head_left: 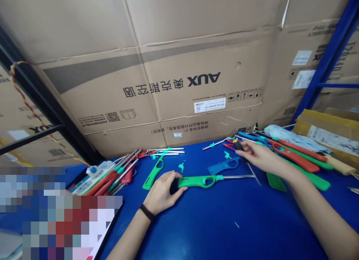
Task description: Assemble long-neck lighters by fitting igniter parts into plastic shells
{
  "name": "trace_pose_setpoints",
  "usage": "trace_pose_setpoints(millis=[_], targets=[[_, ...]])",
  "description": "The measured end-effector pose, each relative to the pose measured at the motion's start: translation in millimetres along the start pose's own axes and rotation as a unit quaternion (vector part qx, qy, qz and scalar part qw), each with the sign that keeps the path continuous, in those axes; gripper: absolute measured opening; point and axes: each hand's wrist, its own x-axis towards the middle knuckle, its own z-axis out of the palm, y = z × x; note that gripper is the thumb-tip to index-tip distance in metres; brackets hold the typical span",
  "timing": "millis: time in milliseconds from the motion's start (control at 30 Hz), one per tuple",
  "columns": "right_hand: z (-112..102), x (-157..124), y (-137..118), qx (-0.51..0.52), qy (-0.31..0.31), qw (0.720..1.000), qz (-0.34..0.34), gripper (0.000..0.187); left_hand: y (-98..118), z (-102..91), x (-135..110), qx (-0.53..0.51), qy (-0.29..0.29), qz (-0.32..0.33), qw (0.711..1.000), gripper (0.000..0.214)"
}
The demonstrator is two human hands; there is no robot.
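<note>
A green long-nosed lighter (193, 182) lies crosswise on the blue table, its metal tube pointing right. My left hand (162, 191) has its fingers and thumb closed around the lighter's butt end. My right hand (260, 157) grips a screwdriver (238, 145) by its black and yellow handle; the thin shaft slants down to the right, by the tube's tip. I cannot tell whether shaft and tube touch. Behind the lighter are a green handle shell (148, 179), a small teal trigger piece (181, 167), another teal piece (227, 154) and a blue handle shell (220, 167).
Several lighters and handles (297, 155) are piled at right beside a yellow-taped box (333, 129). Metal tubes with red wires (168, 151) lie at the back. At left stand a power strip (94, 178) and red lighters (106, 179). Large cartons (168, 65) wall the back.
</note>
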Motion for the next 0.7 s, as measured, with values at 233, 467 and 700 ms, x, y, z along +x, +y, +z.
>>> trace_pose_setpoints(millis=[233, 467, 700], targets=[[62, 6, -101, 0.416, 0.041, 0.902, -0.105, 0.037, -1, 0.3, -1, -0.030, 0.005, -0.008, 1.000, 0.028], [109, 10, -131, 0.355, -0.070, 0.919, -0.159, 0.029, -1, -0.8, 0, -0.020, -0.014, -0.022, 0.999, 0.025], [109, 10, -134, 0.368, -0.044, 0.918, -0.141, 0.032, 1, -3.5, 0, 0.011, -0.037, -0.037, 0.999, 0.023]])
